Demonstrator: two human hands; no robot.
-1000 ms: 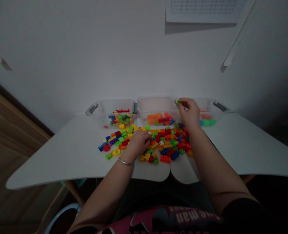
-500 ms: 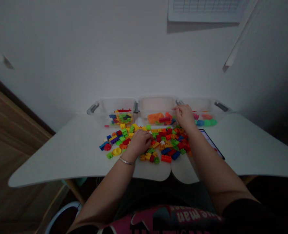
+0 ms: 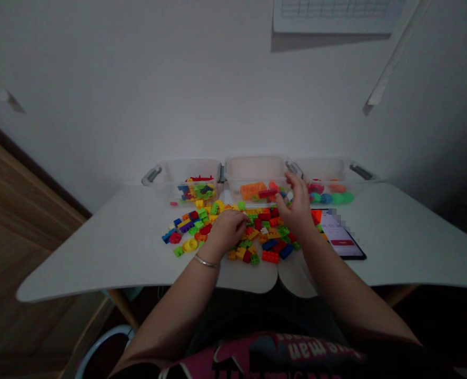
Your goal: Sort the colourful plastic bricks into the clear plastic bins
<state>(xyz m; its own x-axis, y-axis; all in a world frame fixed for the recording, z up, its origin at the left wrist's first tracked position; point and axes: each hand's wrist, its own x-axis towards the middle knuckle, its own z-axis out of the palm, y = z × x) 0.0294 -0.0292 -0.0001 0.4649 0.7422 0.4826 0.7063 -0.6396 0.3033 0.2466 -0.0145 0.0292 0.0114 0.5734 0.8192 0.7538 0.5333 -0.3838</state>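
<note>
Both hands, left hand (image 3: 226, 230) and right hand (image 3: 296, 208), rest over scattered bricks (image 3: 201, 221).

One head-worn camera looks forward and steeply down from above the counter (image 3: 99, 247), close over the forearms, facing the wall; the dim, wide-angle picture probably bends the edges.

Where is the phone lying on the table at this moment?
In the head view, the phone lies flat on the white table, on the person's right, beside the right hand and the brick pile, in front of the rightmost clear bin.
</note>
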